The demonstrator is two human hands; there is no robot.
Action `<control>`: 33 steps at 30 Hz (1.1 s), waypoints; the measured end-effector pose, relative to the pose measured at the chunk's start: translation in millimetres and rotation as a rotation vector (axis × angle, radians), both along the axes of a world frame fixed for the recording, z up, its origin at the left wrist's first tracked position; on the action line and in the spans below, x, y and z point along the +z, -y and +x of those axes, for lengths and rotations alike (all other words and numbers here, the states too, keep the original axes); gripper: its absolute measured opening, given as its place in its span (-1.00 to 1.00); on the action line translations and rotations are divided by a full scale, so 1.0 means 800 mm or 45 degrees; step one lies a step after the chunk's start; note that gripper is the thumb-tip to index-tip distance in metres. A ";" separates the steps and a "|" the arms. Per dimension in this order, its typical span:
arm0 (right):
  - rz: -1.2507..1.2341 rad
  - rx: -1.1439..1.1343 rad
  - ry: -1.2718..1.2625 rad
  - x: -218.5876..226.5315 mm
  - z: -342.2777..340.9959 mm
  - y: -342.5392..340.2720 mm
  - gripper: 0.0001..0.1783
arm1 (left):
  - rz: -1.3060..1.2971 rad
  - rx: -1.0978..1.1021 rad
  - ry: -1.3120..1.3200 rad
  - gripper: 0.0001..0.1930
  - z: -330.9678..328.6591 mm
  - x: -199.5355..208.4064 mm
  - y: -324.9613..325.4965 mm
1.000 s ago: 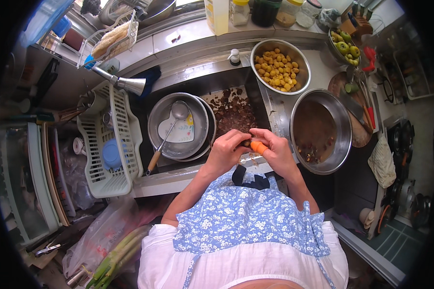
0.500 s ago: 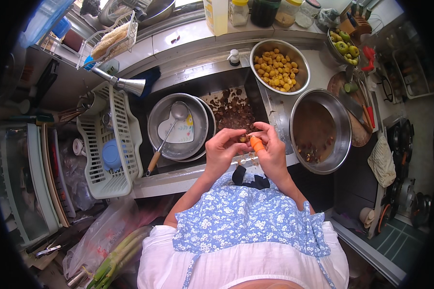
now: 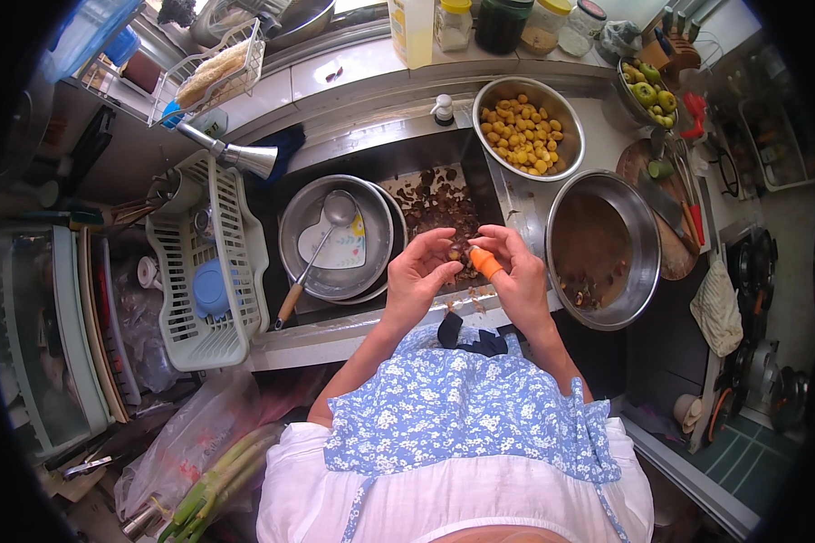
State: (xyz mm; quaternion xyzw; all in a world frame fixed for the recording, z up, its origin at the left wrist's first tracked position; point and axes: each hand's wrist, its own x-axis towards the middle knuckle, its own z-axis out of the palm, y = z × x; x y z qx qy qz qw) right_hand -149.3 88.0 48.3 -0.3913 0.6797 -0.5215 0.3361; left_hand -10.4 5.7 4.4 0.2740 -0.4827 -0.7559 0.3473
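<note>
Left hand [image 3: 415, 282] clamps a small, rounded brown piece [image 3: 455, 257] at its fingertips; right hand [image 3: 522, 282], thumb orange-sleeved, gapes beside it.

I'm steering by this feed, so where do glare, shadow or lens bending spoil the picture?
Head view, top: glare brightens the tiled ledge, which also bows with the lens; head view, far right: pans sit in shadow and look soft; head view, centre: left hand and right hand are well lit, but the small piece between them is hard to make out.
</note>
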 end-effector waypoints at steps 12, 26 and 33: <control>0.011 0.181 -0.147 0.007 -0.002 -0.006 -0.66 | -0.484 -0.035 0.329 -0.68 0.008 0.017 -0.003; -0.106 0.016 -0.123 -0.003 0.019 -0.008 -0.63 | -0.611 0.152 0.309 -0.72 0.006 0.015 -0.021; -0.102 -0.134 0.372 -0.001 0.021 0.002 -0.64 | 0.310 0.036 -0.245 -0.76 0.006 -0.004 -0.013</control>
